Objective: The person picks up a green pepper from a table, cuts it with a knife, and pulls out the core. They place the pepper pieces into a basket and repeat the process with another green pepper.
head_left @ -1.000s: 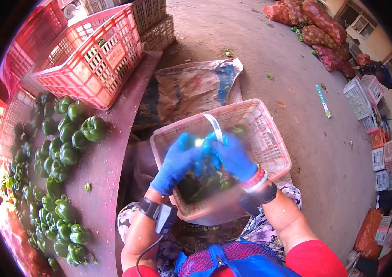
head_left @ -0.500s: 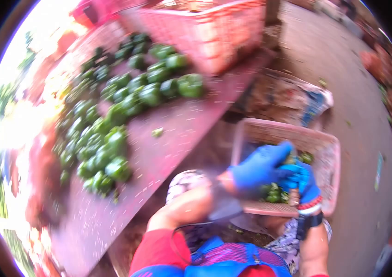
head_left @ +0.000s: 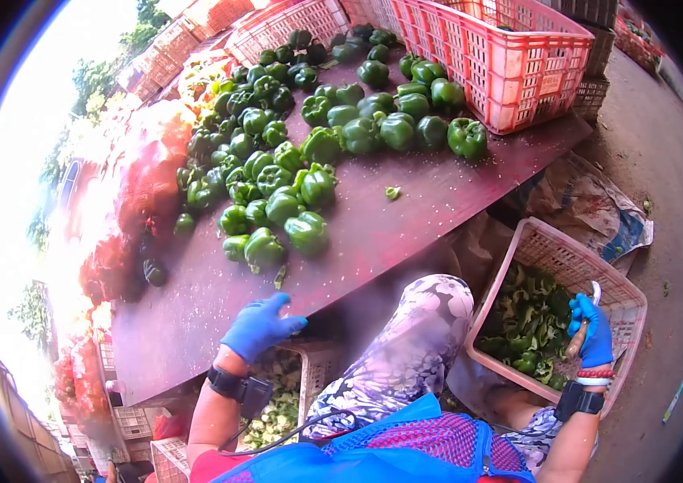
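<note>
Blue gloves are covering both hands in the head view. The left hand [head_left: 259, 326] is reaching out over the edge of the brown table [head_left: 406, 217], fingers spread and empty, palm down. The nearest green pepper [head_left: 263, 249] is lying just beyond its fingertips, at the front of the pile. The right hand [head_left: 592, 328] is hanging lower, over the pink basket [head_left: 560, 256] of cut pepper pieces, and it is closing around a knife [head_left: 585, 322] with the blade pointing up. I am thinking the risk is this raised blade: while the person is looking toward the peppers, the unwatched knife could slip or catch the knee beside it.
</note>
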`<state>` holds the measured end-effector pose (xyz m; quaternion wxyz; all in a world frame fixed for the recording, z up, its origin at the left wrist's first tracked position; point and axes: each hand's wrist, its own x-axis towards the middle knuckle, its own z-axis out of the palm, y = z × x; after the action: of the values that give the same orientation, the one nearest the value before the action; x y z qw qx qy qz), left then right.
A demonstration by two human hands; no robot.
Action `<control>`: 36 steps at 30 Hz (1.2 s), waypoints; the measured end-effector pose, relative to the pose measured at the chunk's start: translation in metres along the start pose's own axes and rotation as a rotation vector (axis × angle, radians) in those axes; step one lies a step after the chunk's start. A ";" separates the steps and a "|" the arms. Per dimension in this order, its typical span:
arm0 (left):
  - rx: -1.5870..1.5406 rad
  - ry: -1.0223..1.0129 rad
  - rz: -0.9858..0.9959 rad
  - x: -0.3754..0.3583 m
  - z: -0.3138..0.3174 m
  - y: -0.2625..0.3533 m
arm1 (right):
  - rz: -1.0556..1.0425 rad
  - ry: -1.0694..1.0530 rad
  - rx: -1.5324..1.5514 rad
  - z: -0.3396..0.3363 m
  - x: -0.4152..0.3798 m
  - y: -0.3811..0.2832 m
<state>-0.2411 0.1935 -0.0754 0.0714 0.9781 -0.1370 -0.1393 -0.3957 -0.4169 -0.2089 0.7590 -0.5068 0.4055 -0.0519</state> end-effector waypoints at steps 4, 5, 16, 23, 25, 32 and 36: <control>-0.658 0.193 -0.471 0.078 0.013 -0.012 | 0.078 -0.105 0.815 0.039 -0.013 -0.027; -0.838 0.218 -0.548 0.105 0.021 -0.014 | 0.075 -0.276 0.785 0.032 -0.008 -0.017; -1.434 0.096 0.124 0.162 0.031 0.160 | -0.070 -0.375 0.224 0.089 -0.040 -0.012; -0.918 -0.232 0.900 0.139 0.069 0.350 | -0.313 -0.476 0.270 0.100 -0.060 -0.035; -1.111 -0.515 0.863 0.146 0.071 0.365 | -0.313 -0.405 0.201 0.084 -0.059 -0.032; -1.476 -1.047 0.535 0.152 0.082 0.388 | -0.459 -0.324 0.101 0.057 -0.056 -0.026; -1.454 -0.961 0.592 0.162 0.097 0.404 | -0.362 -0.238 0.129 0.051 -0.057 -0.031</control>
<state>-0.2202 -0.2476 -0.1372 0.6370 0.4542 -0.2755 -0.5586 -0.3896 -0.3665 -0.1439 0.8106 -0.5241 0.2116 -0.1530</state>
